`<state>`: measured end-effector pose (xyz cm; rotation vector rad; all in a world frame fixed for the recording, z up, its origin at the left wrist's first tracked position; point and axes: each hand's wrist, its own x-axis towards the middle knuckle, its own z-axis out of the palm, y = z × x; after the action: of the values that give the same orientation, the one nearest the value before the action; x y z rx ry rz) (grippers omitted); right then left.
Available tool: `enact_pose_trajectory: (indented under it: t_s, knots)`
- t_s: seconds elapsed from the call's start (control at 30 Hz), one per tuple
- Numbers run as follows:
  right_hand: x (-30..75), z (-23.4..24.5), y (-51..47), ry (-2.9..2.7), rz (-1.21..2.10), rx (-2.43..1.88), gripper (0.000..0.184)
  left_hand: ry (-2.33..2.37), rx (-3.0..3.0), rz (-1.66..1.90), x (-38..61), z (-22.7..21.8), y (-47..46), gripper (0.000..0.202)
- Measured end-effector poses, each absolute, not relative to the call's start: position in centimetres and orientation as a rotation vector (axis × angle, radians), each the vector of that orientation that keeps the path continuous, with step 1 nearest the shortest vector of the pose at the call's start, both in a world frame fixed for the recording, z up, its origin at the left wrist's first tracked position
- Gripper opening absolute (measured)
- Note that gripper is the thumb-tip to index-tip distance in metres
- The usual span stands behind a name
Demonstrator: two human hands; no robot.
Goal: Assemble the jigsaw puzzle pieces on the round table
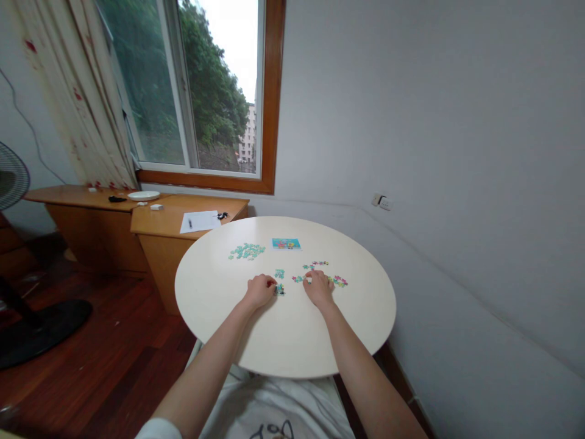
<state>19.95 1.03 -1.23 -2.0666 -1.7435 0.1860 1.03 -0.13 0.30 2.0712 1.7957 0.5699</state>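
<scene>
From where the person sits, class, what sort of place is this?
Probably a room in a home: a round white table with jigsaw pieces, a curtained window facing trees, and wooden desks by the wall.

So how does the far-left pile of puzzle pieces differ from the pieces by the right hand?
The far-left pile is mostly pale teal; the right-hand pieces mix pink, green and teal. The pile is one compact cluster, clear of both hands; the right-hand pieces trail loosely, beside the right hand. Both lie flat on the round table.
</scene>
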Motion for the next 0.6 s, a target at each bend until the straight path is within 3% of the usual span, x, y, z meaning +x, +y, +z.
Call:
enact_pose_trajectory:
  t_s: [0.6]
  knots:
    - [19.98, -1.20, 0.92, -1.736, 0.220, -2.027, 0.025, 1.800, 2.076, 0.559, 1.10, 0.49, -0.25, 0.029]
